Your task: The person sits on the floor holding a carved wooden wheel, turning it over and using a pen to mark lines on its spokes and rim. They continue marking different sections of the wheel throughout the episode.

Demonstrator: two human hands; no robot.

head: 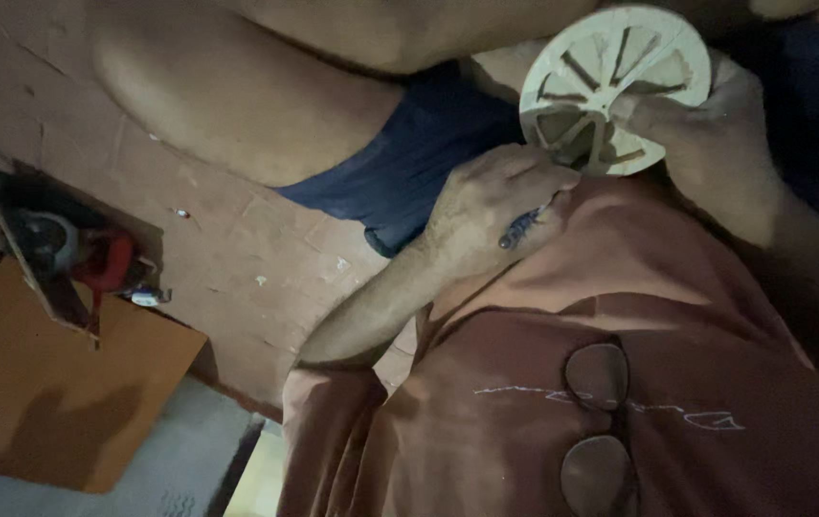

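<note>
The right hand (716, 120) grips the spoked wooden disc (615, 86) steady at chest height, so the left hand (491, 206), clenched on a small dark tool (521, 228), meets its slots.

my wooden disc (615, 86): pale cream, spoke-pattern cutouts | my shirt (620, 383): rust-brown, thin pale script line | my shorts (419, 163): dark blue | floor (237, 239): reddish-brown | power tool (103, 260): red | board (55, 402): orange-brown

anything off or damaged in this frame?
Nothing spilled or broken. The wooden disc in the right hand has uneven wedge cutouts, some open, some only part-carved. The left hand grips a thin dark tool at its lower edge. Small scraps dot the floor.
</note>
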